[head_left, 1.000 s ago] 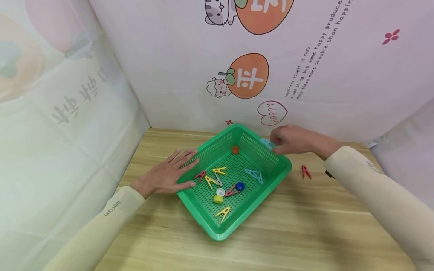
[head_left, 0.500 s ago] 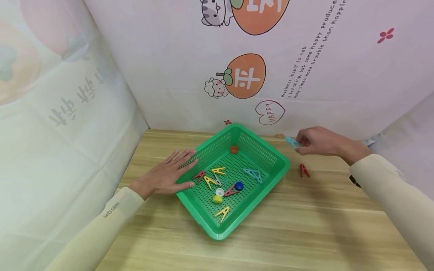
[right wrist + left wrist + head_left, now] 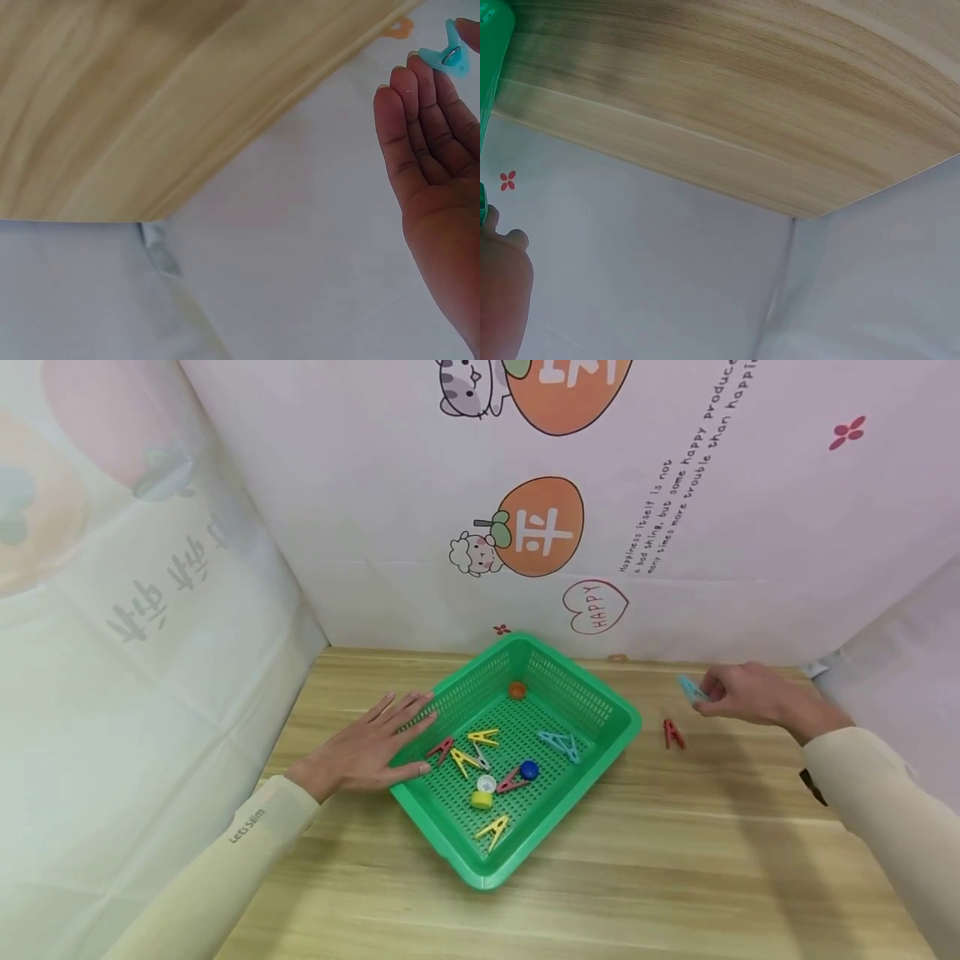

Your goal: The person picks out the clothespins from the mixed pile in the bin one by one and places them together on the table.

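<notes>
My right hand (image 3: 746,695) pinches a light blue clothespin (image 3: 690,688) above the table, right of the green basket (image 3: 442,852). The right wrist view shows the same clothespin (image 3: 448,58) between thumb and fingers. Fingers spread, my left hand (image 3: 367,747) rests on the basket's left rim. Inside the basket lie several clothespins, among them a blue one (image 3: 561,747), a yellow one (image 3: 492,832) and a dark red one (image 3: 441,750). Bottle caps lie there too: orange (image 3: 517,691), dark blue (image 3: 529,770), white (image 3: 486,784) and yellow (image 3: 482,800). A red clothespin (image 3: 673,733) lies on the table near my right hand.
The wooden table (image 3: 630,877) meets a white printed cloth wall (image 3: 420,602) along its back edge. Another cloth wall (image 3: 187,693) stands at the left, and one (image 3: 900,668) at the right.
My right hand has carried the light blue clothespin from over the basket's back right rim to the right, past the red clothespin. My left hand and the basket stay put.
</notes>
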Demonstrator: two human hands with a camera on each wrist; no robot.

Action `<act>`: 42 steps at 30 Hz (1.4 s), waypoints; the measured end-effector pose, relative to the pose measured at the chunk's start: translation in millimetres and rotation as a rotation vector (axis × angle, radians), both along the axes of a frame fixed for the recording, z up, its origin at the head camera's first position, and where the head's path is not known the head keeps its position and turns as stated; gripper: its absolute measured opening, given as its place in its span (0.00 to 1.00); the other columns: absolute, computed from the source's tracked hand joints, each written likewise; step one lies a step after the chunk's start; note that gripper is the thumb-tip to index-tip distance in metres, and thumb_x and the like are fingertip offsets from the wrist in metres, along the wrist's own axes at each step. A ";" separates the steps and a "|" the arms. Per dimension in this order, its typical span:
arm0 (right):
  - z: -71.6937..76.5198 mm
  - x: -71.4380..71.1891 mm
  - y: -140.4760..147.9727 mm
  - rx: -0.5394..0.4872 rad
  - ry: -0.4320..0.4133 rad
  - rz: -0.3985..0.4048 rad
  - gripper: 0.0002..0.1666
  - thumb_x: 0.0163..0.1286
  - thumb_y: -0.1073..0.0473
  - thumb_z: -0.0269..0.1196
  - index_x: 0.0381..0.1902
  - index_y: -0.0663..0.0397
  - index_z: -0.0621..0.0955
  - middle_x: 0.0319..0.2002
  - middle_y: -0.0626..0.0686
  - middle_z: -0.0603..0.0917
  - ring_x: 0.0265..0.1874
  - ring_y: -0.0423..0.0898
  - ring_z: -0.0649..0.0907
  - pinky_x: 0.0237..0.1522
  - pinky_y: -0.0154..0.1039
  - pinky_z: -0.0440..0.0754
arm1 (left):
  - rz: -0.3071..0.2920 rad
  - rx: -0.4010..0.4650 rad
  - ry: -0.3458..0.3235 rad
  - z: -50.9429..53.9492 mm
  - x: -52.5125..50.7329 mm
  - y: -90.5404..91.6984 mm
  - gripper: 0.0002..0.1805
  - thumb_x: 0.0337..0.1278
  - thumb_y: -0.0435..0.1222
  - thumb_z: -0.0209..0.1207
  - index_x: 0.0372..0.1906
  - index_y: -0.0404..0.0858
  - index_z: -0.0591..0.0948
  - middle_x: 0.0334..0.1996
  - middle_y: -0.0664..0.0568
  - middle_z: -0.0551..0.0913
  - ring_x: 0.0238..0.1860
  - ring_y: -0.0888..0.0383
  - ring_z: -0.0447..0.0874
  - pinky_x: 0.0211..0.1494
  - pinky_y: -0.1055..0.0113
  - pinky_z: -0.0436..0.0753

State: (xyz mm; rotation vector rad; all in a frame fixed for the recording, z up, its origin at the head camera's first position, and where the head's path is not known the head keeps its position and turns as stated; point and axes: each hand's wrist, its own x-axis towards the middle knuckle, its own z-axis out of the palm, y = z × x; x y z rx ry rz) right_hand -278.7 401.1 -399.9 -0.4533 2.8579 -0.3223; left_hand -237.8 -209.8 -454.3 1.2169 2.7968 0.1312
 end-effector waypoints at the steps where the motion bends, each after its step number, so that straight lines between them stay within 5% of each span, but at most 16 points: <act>1: -3.8 1.0 3.3 -0.004 0.005 -0.003 0.24 0.74 0.46 0.71 0.48 0.65 0.87 0.42 0.54 0.90 0.41 0.49 0.88 0.44 0.52 0.89 | 0.002 -0.001 -0.002 0.0 0.1 -0.1 0.48 0.79 0.64 0.51 0.90 0.42 0.55 0.92 0.47 0.41 0.91 0.44 0.42 0.93 0.43 0.42; 23: -71.1 18.7 38.4 -0.032 -0.048 -0.082 0.26 0.73 0.49 0.71 0.45 0.73 0.85 0.39 0.61 0.91 0.39 0.59 0.89 0.44 0.60 0.90 | -0.001 0.012 0.005 0.6 0.6 0.6 0.48 0.79 0.63 0.52 0.89 0.40 0.56 0.91 0.45 0.43 0.91 0.43 0.45 0.93 0.44 0.43; 42: -89.4 20.1 39.2 -0.031 -0.100 -0.114 0.29 0.73 0.46 0.72 0.46 0.73 0.86 0.40 0.63 0.90 0.40 0.58 0.88 0.42 0.57 0.89 | -0.007 0.020 0.010 -1.3 0.2 0.3 0.48 0.79 0.64 0.51 0.89 0.39 0.57 0.92 0.46 0.42 0.91 0.42 0.45 0.93 0.44 0.44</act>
